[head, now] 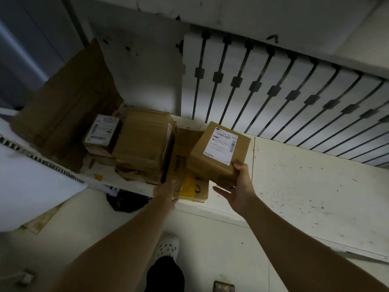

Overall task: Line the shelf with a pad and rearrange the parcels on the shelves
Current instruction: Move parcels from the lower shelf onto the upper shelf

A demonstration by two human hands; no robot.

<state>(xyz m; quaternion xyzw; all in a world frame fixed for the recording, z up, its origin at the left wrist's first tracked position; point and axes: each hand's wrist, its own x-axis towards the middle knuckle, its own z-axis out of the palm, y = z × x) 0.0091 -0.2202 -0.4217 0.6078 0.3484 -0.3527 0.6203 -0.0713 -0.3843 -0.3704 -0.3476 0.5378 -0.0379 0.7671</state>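
On the white shelf (305, 182), a cardboard pad (185, 144) lies under the stacked parcels (143, 142) at the left end. Our right hand (237, 188) grips a labelled parcel (219, 151), tilted over the pad. Our left hand (168, 190) reaches the pad's near edge, its grip too blurred to tell. Lining looks begun; rearranging remains.

Dim light fills the room. A scuffed white plaster wall (136, 66) rises at twelve o'clock. A white slatted panel with dark vertical bars (273, 85) spreads toward two o'clock. A pale cream floor (210, 260) lies at six o'clock, and a grey-blue panel (25, 49) stands at ten o'clock.
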